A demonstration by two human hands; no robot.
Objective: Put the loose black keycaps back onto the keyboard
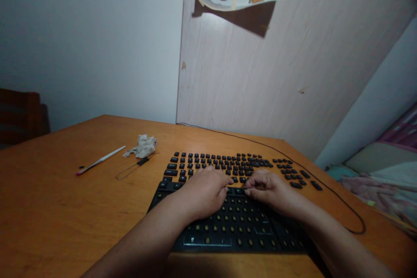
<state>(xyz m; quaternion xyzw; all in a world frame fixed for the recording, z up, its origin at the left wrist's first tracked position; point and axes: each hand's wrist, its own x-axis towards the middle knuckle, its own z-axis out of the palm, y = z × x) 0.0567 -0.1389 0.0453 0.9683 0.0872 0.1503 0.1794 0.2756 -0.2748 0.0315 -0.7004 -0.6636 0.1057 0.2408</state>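
A black keyboard (233, 218) lies before me, most of its sockets bare and a few keycaps (239, 190) seated along its far row. My left hand (208, 191) rests over that far row, index finger stretched toward the loose caps and thumb apart from it. On the row's right part, my right hand (269, 189) has thumb and index finger pinched together at the keyboard's far edge. Whatever is between those fingertips is too small to make out. Behind the keyboard, many loose black keycaps (228, 161) are laid out in rows on the table.
Left on the wooden table (65, 208) are a white thin-handled brush (106, 155), a wire keycap puller (142, 161), a crumpled grey cloth (143, 145) and a small dark piece (81, 167). A black cable (325, 186) curves along the right. A chair (19, 115) stands far left.
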